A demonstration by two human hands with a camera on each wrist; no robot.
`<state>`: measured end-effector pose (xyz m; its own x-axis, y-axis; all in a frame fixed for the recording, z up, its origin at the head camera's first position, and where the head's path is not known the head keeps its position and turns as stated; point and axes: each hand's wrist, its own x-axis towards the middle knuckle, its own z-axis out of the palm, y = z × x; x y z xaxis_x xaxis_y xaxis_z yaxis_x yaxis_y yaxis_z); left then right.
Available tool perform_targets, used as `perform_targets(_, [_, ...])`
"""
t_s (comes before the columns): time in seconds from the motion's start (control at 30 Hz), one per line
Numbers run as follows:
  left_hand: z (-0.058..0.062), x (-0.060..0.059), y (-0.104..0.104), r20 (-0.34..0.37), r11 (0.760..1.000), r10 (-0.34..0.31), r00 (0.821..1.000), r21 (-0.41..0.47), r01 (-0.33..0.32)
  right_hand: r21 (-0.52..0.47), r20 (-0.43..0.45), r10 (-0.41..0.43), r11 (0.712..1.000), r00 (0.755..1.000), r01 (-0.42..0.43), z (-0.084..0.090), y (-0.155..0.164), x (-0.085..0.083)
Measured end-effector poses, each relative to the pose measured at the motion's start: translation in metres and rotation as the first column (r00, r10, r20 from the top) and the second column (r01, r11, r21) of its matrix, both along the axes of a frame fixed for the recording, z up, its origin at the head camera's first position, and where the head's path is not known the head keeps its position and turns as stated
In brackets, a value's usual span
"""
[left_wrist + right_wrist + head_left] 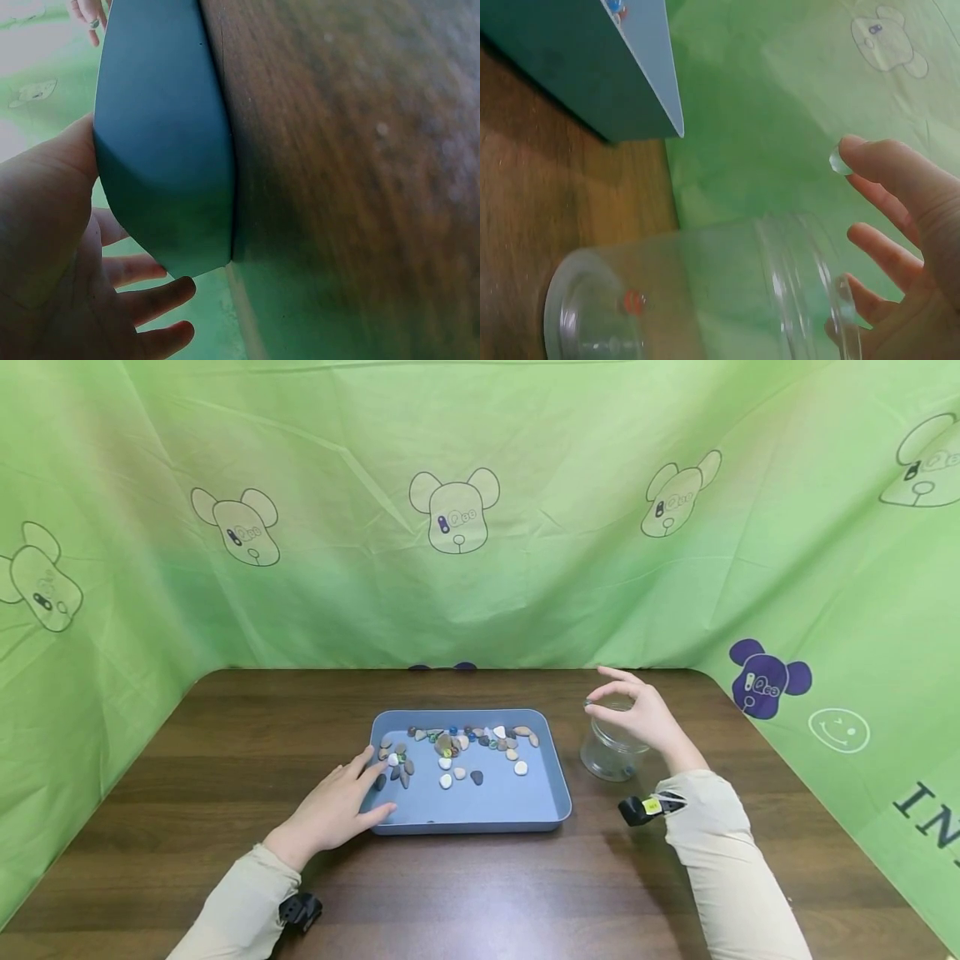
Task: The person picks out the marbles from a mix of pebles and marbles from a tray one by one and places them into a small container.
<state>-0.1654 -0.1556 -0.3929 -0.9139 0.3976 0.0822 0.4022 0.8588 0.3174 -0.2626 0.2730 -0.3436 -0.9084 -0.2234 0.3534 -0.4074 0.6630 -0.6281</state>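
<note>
The right hand [637,714] pinches a clear marble [839,160] between thumb and forefinger near the rim of a jar [602,758] on the tabletop [465,881]. The left hand [330,806], fingers spread, touches the edge of a tray [495,806] of stones [446,782].

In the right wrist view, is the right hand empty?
No, the right hand pinches a small clear piece.

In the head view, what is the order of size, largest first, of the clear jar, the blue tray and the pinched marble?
1. Blue tray
2. Clear jar
3. Pinched marble, by far the smallest
</note>
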Motion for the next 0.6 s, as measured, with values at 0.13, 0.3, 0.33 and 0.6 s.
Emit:
perform_targets(0.13, [0.002,0.001,0.0,0.006,1.0,-0.001,1.0,0.002,0.001,-0.004,0.001,-0.023,1.0,1.0,0.023,-0.003,0.007,0.001])
perform_targets(0.3, [0.002,0.001,0.001,0.008,1.0,-0.003,1.0,0.004,0.003,0.004,0.016,-0.047,0.999,0.999,0.046,-0.006,0.015,0.002])
perform_targets(0.33, [0.002,0.001,0.001,0.008,1.0,-0.003,1.0,0.005,0.003,0.006,0.018,-0.05,0.999,0.999,0.05,-0.007,0.016,0.002])
perform_targets(0.6, [0.0,0.0,0.0,0.006,1.0,-0.005,1.0,0.004,0.005,0.002,0.046,-0.082,0.997,0.996,0.082,-0.011,0.022,0.002])
